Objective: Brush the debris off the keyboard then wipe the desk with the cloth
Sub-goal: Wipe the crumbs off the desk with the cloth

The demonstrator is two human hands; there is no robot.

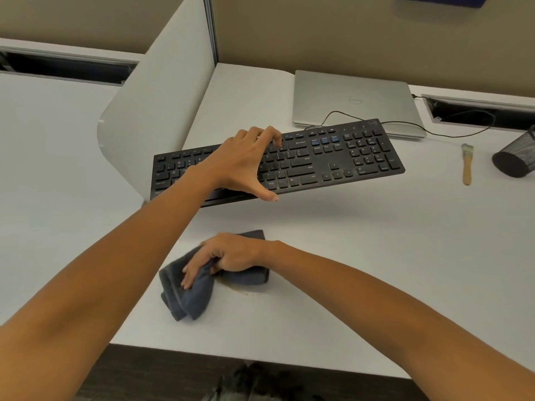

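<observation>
Black keyboard across the middle of the white desk, slanting from near left to far right, near edge apparently lifted, with a dark gap showing beneath. Gripped across its left half by the left hand: spread wide, fingers hooked over the far edge, thumb pressed at the near edge, palm arched above the keys.

Nearer, at the front of the desk, a dark blue-grey cloth, crumpled and folded over itself. Held down by the right hand, fingers curled and bunching the fabric, knuckles up, forearm reaching in from the right. Just beside the cloth on its near right side, a faint brownish smear of debris on the surface.

Right of the keyboard and apart from it, 1 small brush with a wooden handle, flat on the desk, bristles toward the far side. Further right, a black mesh cup tipped on its side. Beyond the keyboard, a closed silver laptop, with a thin black cable trailing across its near right corner toward a slot in the desk. On the left, a pale rounded divider panel standing between this desk and the next
</observation>
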